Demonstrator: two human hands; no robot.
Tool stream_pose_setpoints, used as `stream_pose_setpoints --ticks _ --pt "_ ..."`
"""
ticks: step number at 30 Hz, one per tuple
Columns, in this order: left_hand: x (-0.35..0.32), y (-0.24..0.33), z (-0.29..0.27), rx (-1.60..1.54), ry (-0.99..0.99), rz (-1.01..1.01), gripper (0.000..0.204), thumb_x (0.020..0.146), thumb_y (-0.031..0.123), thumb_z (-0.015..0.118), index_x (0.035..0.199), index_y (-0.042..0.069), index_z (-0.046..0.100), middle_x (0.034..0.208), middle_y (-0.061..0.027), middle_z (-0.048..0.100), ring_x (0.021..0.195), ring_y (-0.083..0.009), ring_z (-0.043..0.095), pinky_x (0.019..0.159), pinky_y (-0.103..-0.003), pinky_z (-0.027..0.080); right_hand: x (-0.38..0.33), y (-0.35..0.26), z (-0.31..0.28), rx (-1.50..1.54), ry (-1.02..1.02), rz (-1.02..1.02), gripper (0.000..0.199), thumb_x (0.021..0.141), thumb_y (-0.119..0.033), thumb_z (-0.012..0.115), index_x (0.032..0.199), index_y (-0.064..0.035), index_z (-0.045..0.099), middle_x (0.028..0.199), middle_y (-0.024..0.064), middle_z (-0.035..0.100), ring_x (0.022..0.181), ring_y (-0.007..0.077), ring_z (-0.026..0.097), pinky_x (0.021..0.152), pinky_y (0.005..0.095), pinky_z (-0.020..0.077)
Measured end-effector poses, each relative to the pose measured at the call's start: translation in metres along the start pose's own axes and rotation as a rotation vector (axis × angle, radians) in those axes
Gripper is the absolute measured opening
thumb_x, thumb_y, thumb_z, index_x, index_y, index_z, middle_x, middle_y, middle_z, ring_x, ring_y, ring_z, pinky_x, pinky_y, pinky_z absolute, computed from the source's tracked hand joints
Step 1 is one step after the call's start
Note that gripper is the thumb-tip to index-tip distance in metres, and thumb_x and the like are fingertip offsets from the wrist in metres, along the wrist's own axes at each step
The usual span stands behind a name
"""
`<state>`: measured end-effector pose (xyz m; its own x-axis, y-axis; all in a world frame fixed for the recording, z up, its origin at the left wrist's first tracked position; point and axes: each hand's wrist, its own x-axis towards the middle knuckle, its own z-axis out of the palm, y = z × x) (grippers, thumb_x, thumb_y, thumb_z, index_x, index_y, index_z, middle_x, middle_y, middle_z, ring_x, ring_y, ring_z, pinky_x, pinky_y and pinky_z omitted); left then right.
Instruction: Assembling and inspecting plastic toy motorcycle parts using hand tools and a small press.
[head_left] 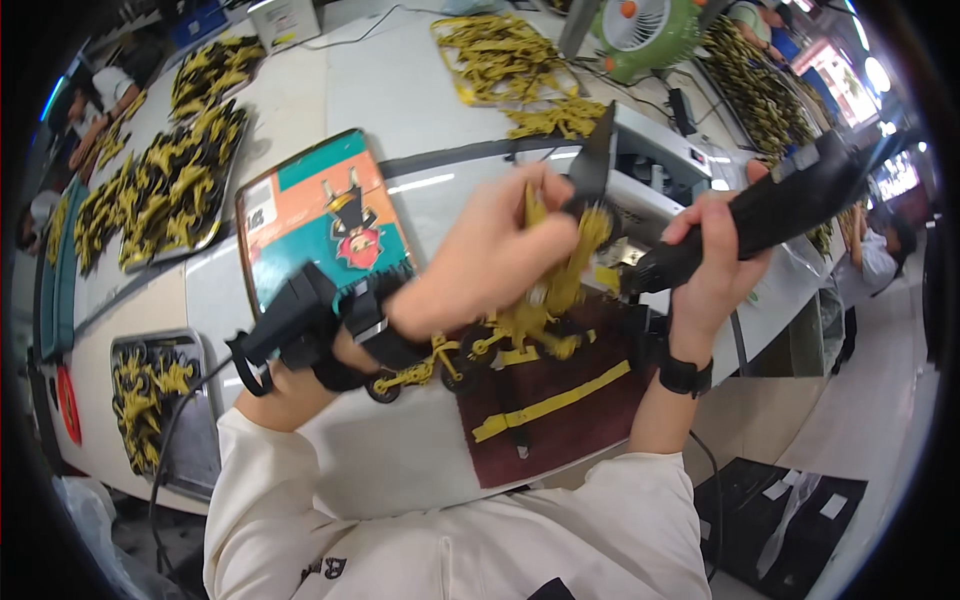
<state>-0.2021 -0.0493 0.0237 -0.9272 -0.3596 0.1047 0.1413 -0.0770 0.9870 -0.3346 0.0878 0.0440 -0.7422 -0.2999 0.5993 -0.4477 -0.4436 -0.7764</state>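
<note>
My left hand [480, 255] is closed on a yellow toy bike [570, 270] with black wheels, partly hidden behind my fingers. My right hand [712, 240] wraps around a long black handheld tool [790, 195]; its exact kind is unclear. The tool's lower end [655, 270] points toward the bike, and I cannot tell whether they touch. Below my left hand, more yellow toy bikes [405, 378] lie on the table and on the edge of a dark red mat [585, 430]. A yellow strip [555, 402] lies across that mat.
A cartoon-printed tray [290, 180] sits left of my hands. Metal trays [205, 435] of yellow-and-black toys stand further left, with yellow parts [500, 60] piled at the back. A green fan [650, 40] and a white device [655, 140] are behind my right hand. Other people work around.
</note>
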Motion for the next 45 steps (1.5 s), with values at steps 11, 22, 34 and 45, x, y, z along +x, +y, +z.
stream_pose_setpoints --ticks 11,22,34,45 --pt "0.129 0.026 0.027 0.608 -0.125 0.014 0.023 0.079 0.016 0.054 0.09 -0.004 0.055 0.074 -0.0089 0.063 0.064 -0.0102 0.058 0.057 -0.023 0.046 -0.002 -0.007 -0.009 -0.005 0.051 0.051 0.054 0.08 -0.006 0.057 0.126 0.006 0.032 0.069 0.0075 0.053 0.05 0.0149 0.053 0.051 0.0267 0.0457" --pt "0.143 0.009 0.018 0.447 -0.105 -0.027 0.026 0.083 0.019 0.052 0.095 -0.003 0.06 0.075 -0.0008 0.057 0.064 -0.0077 0.052 0.058 -0.023 0.043 -0.003 -0.009 -0.01 0.013 0.054 0.07 0.058 0.079 -0.007 0.057 0.128 0.007 0.029 0.069 0.0074 0.054 0.051 0.0146 0.053 0.052 0.0271 0.0457" --pt "0.139 0.022 0.017 0.538 -0.136 -0.027 0.029 0.077 0.02 0.055 0.096 -0.001 0.061 0.072 -0.0015 0.057 0.067 -0.0071 0.051 0.061 -0.022 0.042 -0.004 -0.008 -0.011 0.103 0.058 0.039 0.061 0.077 0.003 0.059 0.131 0.0077 0.031 0.071 0.0069 0.057 0.051 0.0115 0.054 0.051 0.0243 0.0459" --pt "0.144 0.017 0.02 0.587 -0.091 0.135 0.032 0.086 0.029 0.056 0.089 -0.002 0.061 0.066 -0.0004 0.053 0.062 -0.0064 0.048 0.056 -0.024 0.04 -0.002 -0.006 -0.013 0.11 0.074 0.051 0.064 0.076 0.002 0.06 0.131 0.0074 0.028 0.07 0.0073 0.056 0.051 0.0126 0.054 0.053 0.0253 0.0467"
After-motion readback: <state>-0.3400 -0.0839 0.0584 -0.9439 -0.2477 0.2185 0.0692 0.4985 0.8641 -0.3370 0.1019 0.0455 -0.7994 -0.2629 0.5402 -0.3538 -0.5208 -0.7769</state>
